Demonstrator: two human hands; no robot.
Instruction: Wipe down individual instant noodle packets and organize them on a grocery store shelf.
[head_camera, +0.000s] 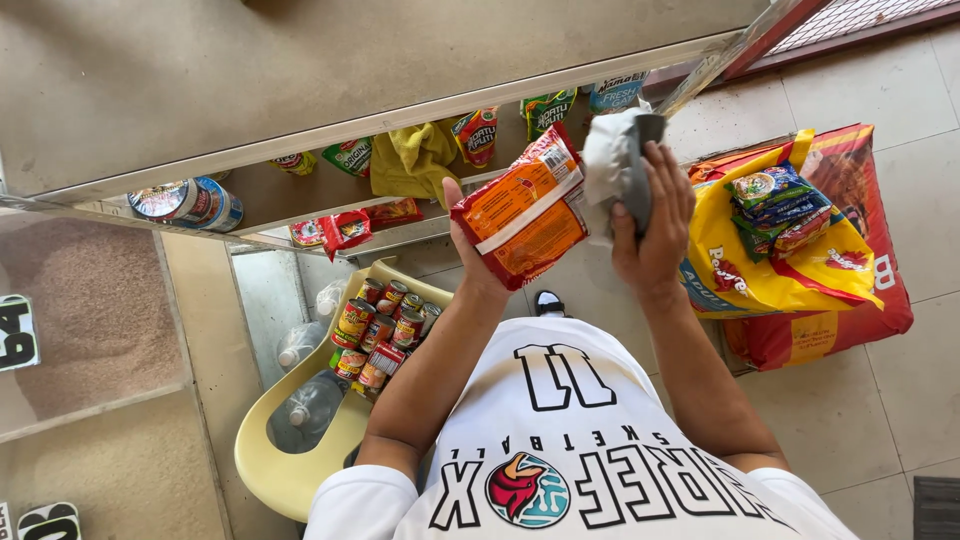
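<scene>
Head view shows the left hand (470, 240) gripping an orange snack packet (522, 210) from below, fingers wrapped behind it, while the right hand (652, 215) is closed around a grey cloth (612, 165) pressed against the packet's upper right edge, at about two o'clock from it. Judging by this, the wiping of this packet is under way and not finished. On the shelf (330, 130) at twelve o'clock more packets lie loose beside a yellow rag (412, 158); a yellow plastic chair (290, 460) at eight o'clock holds cans (385, 325) and clear bottles (310, 405), and small packets (782, 205) sit on big sacks (800, 270) at three o'clock, seemingly not yet handled.
</scene>
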